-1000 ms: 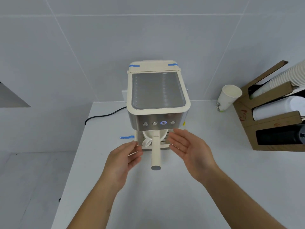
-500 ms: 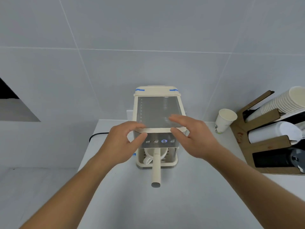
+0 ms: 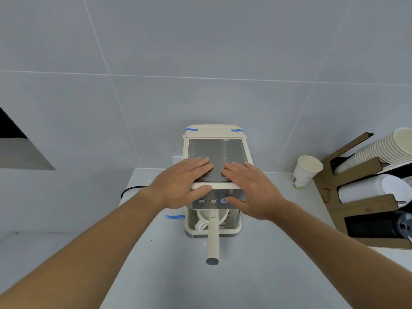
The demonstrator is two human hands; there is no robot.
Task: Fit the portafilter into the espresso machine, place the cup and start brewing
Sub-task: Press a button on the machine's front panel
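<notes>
Portafilter [image 3: 212, 239]: seated under the espresso machine [image 3: 215, 150], cream handle projecting forward over the counter [image 3: 256, 275]. White cup [image 3: 204, 219]: on the drip tray beneath it. Left hand [image 3: 181, 182]: flat, fingers spread on the machine's steel top, grasping nothing. Right hand [image 3: 249, 188]: likewise flat on top, thumb at the lit blue button [image 3: 223, 200]. Right of machine: paper cup [image 3: 305, 171], tilted; cardboard cup dispenser [image 3: 365, 192].

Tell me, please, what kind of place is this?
Probably a small coffee corner or test kitchen. An espresso machine stands on a white counter against a tiled wall, and a cardboard rack beside it holds stacks of paper cups. A loose paper cup stands nearby.
</notes>
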